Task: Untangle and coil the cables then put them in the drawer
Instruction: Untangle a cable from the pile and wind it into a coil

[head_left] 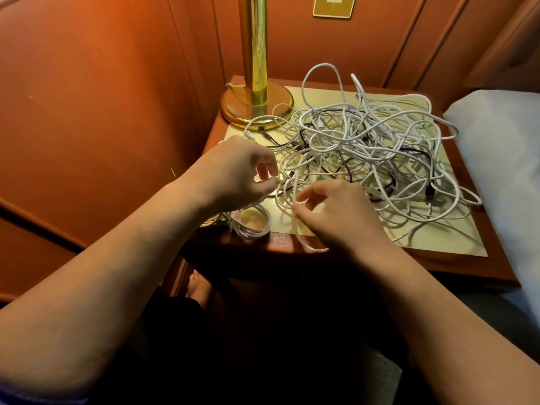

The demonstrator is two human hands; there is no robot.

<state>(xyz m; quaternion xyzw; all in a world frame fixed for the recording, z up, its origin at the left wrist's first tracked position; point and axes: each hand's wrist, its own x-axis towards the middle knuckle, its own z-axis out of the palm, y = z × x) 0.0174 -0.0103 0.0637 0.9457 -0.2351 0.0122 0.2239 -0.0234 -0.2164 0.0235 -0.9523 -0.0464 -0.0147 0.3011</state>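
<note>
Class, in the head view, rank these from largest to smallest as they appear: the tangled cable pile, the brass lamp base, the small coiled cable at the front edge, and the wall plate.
1. Tangled cable pile
2. Brass lamp base
3 and 4. Coiled cable and wall plate: they look alike; the plate is farther off and cropped, so unranked.

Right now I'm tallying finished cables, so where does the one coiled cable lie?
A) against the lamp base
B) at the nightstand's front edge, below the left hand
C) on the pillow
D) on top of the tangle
B: the coiled cable sits at the front edge of the nightstand, just below the left hand, apart from the tangle.
</note>
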